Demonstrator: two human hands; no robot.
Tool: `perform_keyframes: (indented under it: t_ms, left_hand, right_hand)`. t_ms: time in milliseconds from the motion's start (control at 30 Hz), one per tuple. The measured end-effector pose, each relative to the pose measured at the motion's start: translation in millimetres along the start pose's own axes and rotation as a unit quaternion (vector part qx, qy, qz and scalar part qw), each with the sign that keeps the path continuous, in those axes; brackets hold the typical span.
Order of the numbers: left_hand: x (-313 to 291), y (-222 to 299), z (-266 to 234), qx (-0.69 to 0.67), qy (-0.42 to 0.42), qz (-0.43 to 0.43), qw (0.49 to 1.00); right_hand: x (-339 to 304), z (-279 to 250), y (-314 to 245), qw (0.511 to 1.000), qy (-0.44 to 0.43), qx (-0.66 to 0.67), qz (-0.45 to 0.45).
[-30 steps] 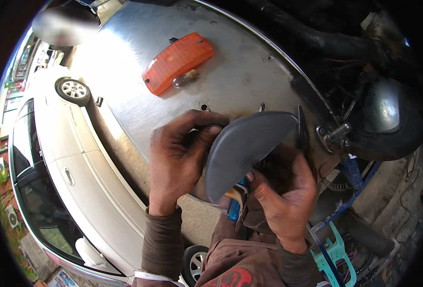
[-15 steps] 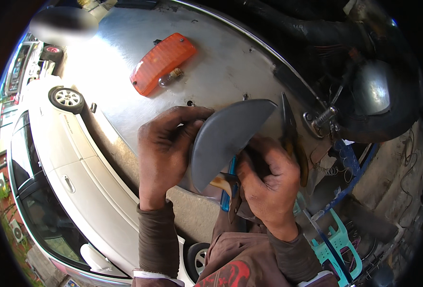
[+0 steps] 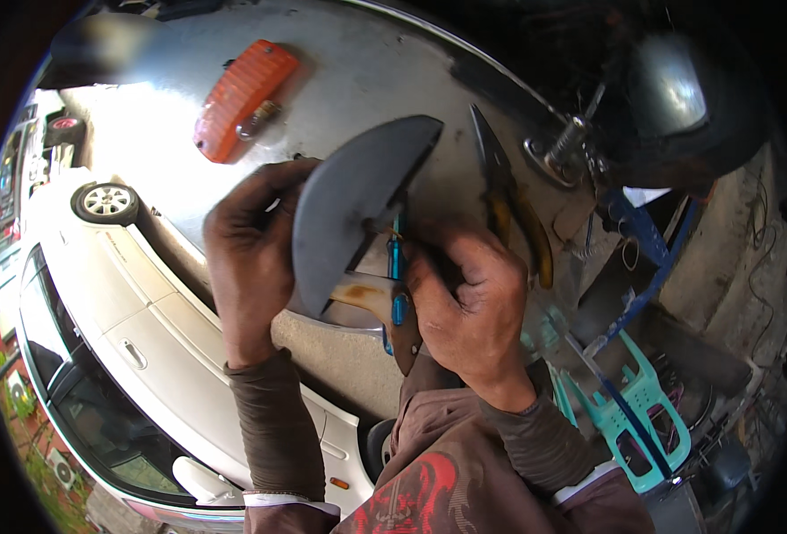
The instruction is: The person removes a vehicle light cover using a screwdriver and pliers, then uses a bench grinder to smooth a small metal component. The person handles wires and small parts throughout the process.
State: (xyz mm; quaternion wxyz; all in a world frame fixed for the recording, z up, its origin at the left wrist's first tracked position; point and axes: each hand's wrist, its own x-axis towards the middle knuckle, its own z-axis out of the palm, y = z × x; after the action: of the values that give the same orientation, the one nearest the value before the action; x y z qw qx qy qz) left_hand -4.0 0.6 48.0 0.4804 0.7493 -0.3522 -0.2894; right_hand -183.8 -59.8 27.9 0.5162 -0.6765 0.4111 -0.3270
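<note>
My left hand (image 3: 249,267) is closed on the edge of a dark grey half-moon-shaped housing (image 3: 358,187), held tilted over the metal panel. My right hand (image 3: 474,303) is closed in a pinch at the housing's lower right side; whatever its fingertips hold is hidden. Beside those fingertips, slim blue pieces (image 3: 397,258) stand by the housing, next to a cream, brown-stained part (image 3: 362,294). Beyond the right hand lie long-nose pliers (image 3: 502,191) with yellow-and-black handles. Farther off, an orange lamp lens (image 3: 247,98) rests on the panel, a small bulb (image 3: 258,120) against it.
The grey metal panel (image 3: 358,71) is the work surface. To the left stands a white car (image 3: 153,329). A dark engine area with a spring-like metal part (image 3: 558,149) lies at the right. A turquoise plastic stool (image 3: 638,414) stands at lower right, by a blue metal bar (image 3: 669,285).
The view has shifted, so the panel and lens sit farther left. The housing has turned slightly, showing more of its underside, the blue pieces and the cream part. Both hands keep their holds.
</note>
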Motion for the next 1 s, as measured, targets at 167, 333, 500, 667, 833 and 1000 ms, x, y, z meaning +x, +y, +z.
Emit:
perform_keyframes:
  t_ms: [167, 333, 500, 667, 833, 1000]
  left_hand:
    - [0, -6, -4, 0.057, -0.017, 0.043, 0.997]
    - [-2, -5, 1, 0.040, 0.005, 0.031, 0.999]
    - [-14, 6, 5, -0.013, 0.121, -0.009, 0.993]
    - [-66, 63, -7, 0.034, 0.324, 0.002, 0.945]
    - [-130, 142, 25, 0.147, 0.096, 0.221, 0.959]
    - [-138, 183, 40, 0.190, -0.044, 0.289, 0.937]
  right_hand:
    - [-14, -9, -1, 0.999, -0.002, -0.025, 0.019]
    - [-17, -26, -15, 0.998, 0.002, -0.060, 0.005]
    - [-29, -63, -32, 0.997, -0.020, -0.050, 0.057]
    - [-34, -104, -55, 0.998, -0.045, -0.038, -0.016]
    - [-45, -144, -99, 0.989, -0.118, -0.066, -0.060]
    - [-54, -184, -150, 0.980, -0.160, -0.049, -0.104]
